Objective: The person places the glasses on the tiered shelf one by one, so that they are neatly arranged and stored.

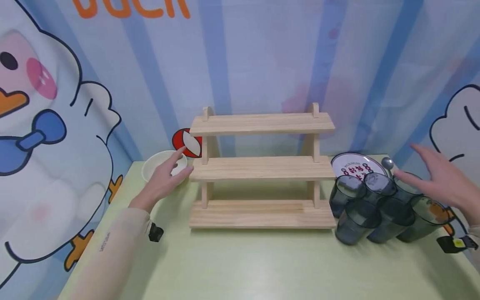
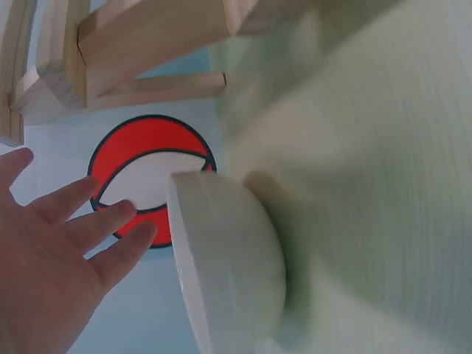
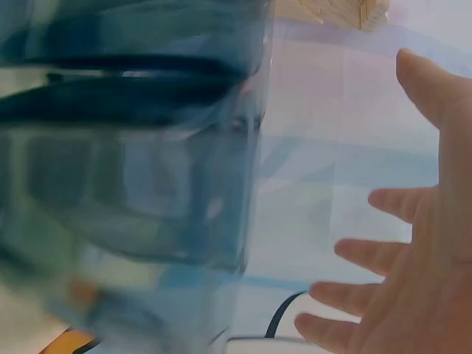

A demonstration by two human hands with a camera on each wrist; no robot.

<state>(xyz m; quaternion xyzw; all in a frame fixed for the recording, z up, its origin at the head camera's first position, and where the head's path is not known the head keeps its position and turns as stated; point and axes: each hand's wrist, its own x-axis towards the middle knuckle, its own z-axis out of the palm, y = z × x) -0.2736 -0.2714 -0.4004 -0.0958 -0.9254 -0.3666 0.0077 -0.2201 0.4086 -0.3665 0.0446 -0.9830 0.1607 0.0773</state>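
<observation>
Left hand (image 1: pixel 165 177) released, fingers straight, hovering over the white bowl (image 1: pixel 159 163) at the far left of the green bench (image 1: pixel 240 262), just beside the three-tier wooden rack (image 1: pixel 262 168). Right hand (image 1: pixel 444 179) also released, fingers spread, above a cluster of smoky-blue plastic cups (image 1: pixel 378 208) right of the rack. Printed plate (image 1: pixel 356 164) and metal spoon (image 1: pixel 387 163) behind the cups.
</observation>
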